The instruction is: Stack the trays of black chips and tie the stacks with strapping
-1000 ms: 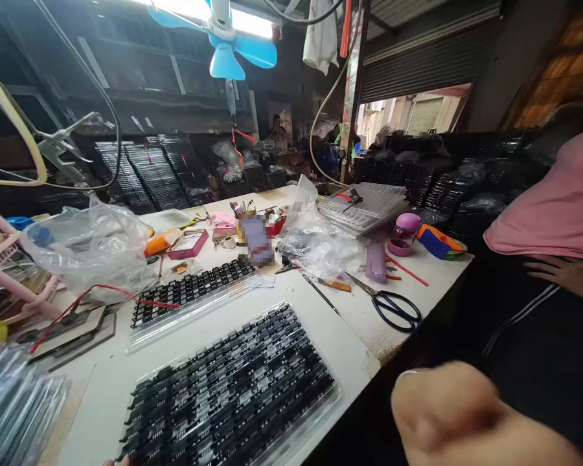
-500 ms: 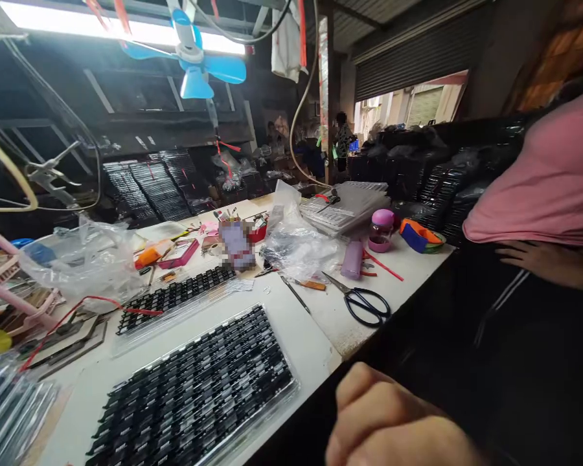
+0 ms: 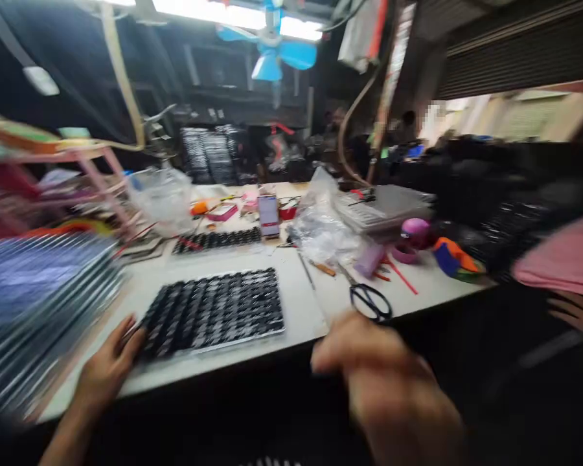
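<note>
A clear plastic tray filled with rows of small black parts lies on the white table near its front edge. My left hand is at the tray's left corner, its thumb and fingers closed on the edge there. Smeared by motion, my right hand hangs in front of the table edge, apart from the tray. Its fingers look curled in, and whatever they may hold is hidden. Nearest to it on the table are scissors with dark handles.
A tall stack of trays stands at the left. Behind the filled tray lie a second tray of black parts, a phone and crumpled clear plastic. A blue fan hangs above. A person in pink stands at the right.
The view has swung left, bringing the tray stack and my left hand at the tray into sight. My right hand remains off the table's front edge, now more blurred.
</note>
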A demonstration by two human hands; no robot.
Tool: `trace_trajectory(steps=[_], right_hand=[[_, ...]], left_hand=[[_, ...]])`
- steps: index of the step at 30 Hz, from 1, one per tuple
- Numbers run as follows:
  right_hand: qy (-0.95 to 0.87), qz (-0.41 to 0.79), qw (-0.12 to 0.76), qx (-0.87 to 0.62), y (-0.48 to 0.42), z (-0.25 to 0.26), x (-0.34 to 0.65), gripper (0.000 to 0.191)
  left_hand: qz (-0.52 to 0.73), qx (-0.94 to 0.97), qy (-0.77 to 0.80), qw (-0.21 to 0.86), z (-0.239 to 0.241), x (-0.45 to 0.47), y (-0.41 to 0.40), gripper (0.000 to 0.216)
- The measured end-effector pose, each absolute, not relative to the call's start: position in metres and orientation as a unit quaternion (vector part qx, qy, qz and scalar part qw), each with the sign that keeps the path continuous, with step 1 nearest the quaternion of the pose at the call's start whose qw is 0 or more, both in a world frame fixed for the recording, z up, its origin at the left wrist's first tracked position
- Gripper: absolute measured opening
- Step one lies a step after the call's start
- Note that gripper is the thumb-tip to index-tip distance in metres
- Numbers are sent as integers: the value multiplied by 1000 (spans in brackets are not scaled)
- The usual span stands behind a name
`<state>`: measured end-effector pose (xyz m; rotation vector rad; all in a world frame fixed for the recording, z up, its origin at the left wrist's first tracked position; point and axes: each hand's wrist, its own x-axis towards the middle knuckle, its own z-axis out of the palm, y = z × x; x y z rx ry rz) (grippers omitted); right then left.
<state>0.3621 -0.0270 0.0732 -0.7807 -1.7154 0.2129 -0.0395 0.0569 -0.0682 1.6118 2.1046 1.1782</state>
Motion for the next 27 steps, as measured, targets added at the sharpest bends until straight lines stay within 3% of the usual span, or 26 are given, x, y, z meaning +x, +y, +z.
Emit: trace_trajectory(steps=[3, 6, 10, 14, 20, 27], right_hand=[[-636, 156, 629, -419, 30, 31, 354, 29], [-584, 228, 599, -499, 65, -29, 345, 29], [-576, 193, 554, -570, 71, -80, 339, 31], [-580, 106, 540, -601, 63, -87, 330, 31], [-567, 84, 509, -642, 69, -90, 321, 32], [-601, 43, 435, -670, 74, -81, 313, 42]], left_hand=[[406, 544, 717, 161, -67, -38, 54, 80], [406, 548, 714, 157, -70, -40, 50, 71], [405, 559, 711, 136, -71, -40, 43, 63], [395, 601, 688, 97, -70, -37, 38, 56], [225, 817, 522, -94, -70, -20, 28, 59], [224, 863, 437, -122, -76, -24, 30, 61]])
